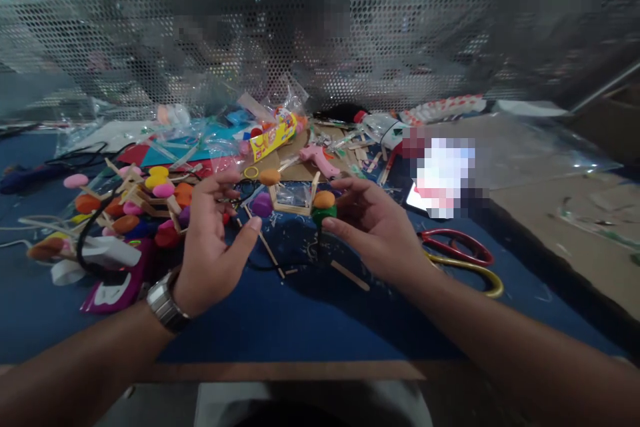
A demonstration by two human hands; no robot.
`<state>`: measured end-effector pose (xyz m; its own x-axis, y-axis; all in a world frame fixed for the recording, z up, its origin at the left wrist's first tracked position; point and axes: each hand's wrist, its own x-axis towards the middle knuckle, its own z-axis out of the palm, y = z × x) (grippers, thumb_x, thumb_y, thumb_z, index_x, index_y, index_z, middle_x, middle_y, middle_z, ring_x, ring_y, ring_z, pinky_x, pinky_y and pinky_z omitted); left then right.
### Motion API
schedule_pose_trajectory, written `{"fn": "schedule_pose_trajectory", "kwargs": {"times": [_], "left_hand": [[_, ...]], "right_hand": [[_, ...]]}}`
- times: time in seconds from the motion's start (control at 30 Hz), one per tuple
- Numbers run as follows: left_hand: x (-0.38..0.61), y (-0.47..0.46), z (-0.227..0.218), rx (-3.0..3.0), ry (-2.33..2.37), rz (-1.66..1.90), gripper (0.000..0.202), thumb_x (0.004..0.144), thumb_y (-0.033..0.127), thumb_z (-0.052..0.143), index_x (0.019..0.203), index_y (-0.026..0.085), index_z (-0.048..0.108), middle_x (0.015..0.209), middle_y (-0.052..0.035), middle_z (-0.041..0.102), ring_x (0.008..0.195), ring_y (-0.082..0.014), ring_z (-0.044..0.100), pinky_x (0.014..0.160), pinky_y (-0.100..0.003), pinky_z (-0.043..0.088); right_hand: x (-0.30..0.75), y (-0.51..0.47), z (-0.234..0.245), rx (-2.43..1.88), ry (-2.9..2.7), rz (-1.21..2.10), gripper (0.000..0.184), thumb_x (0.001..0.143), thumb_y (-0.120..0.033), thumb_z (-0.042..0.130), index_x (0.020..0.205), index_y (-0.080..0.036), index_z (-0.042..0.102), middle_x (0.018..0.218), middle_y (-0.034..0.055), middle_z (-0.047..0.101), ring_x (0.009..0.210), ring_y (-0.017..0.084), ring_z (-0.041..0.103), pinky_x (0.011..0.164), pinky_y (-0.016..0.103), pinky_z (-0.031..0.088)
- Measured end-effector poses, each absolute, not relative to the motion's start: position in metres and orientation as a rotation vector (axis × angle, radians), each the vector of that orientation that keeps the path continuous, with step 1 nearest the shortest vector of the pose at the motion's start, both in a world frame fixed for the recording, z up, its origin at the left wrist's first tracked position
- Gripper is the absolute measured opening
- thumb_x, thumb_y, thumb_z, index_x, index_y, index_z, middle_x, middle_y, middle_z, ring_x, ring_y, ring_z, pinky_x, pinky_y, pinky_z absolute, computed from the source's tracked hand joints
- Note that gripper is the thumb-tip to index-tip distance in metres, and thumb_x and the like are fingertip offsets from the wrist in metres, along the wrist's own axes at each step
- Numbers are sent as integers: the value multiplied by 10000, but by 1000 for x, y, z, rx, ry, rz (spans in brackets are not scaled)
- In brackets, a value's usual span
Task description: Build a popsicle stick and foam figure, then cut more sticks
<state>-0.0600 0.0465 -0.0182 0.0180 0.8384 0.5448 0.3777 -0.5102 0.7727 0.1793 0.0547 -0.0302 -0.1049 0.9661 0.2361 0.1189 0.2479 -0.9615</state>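
A small frame of wooden craft sticks with coloured clay balls at its corners is held up over the blue table. My right hand pinches its green and orange corner ball between thumb and fingers. My left hand, with a metal watch on the wrist, has its fingers curled near the frame's left side by the purple ball. Whether the left fingers touch the frame I cannot tell.
A pile of stick-and-clay models lies at the left. A pink glue gun, a yellow packet and plastic wrap lie behind. Red and yellow scissors lie at the right. Loose sticks lie below the hands. Perforated metal screen behind.
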Motion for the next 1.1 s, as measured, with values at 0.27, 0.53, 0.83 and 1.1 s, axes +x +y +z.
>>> {"fn": "schedule_pose_trajectory", "kwargs": {"times": [0.27, 0.53, 0.83, 1.1], "left_hand": [[-59, 48, -16, 1854, 1219, 1123, 424, 823, 420, 802, 1157, 202, 659, 1052, -69, 773, 963, -227, 756, 900, -369, 626], [-54, 45, -5, 1777, 1208, 1038, 214, 844, 384, 784, 847, 179, 719, 703, -6, 736, 596, -136, 689, 569, -217, 586], [-50, 40, -8, 1916, 1253, 989, 224, 817, 401, 790, 816, 191, 711, 697, 4, 745, 580, -137, 678, 567, -223, 562], [-48, 38, -8, 2085, 1256, 1014, 118, 837, 306, 781, 834, 202, 724, 764, 11, 749, 683, -142, 691, 679, -251, 551]], "right_hand": [[178, 46, -32, -957, -1527, 1084, 489, 828, -420, 819, 1228, -260, 587, 947, 13, 663, 840, 173, 708, 771, 332, 627], [177, 42, -30, -917, -1605, 1151, 448, 879, -437, 765, 1245, -269, 571, 1055, 50, 684, 928, 194, 714, 817, 339, 625], [178, 46, -28, -911, -1615, 799, 189, 867, -373, 756, 984, -243, 684, 1057, 66, 646, 938, 190, 655, 754, 324, 594], [176, 45, -25, -991, -1621, 631, 212, 806, -349, 810, 746, -241, 637, 905, 40, 630, 892, 206, 615, 817, 366, 510]]}}
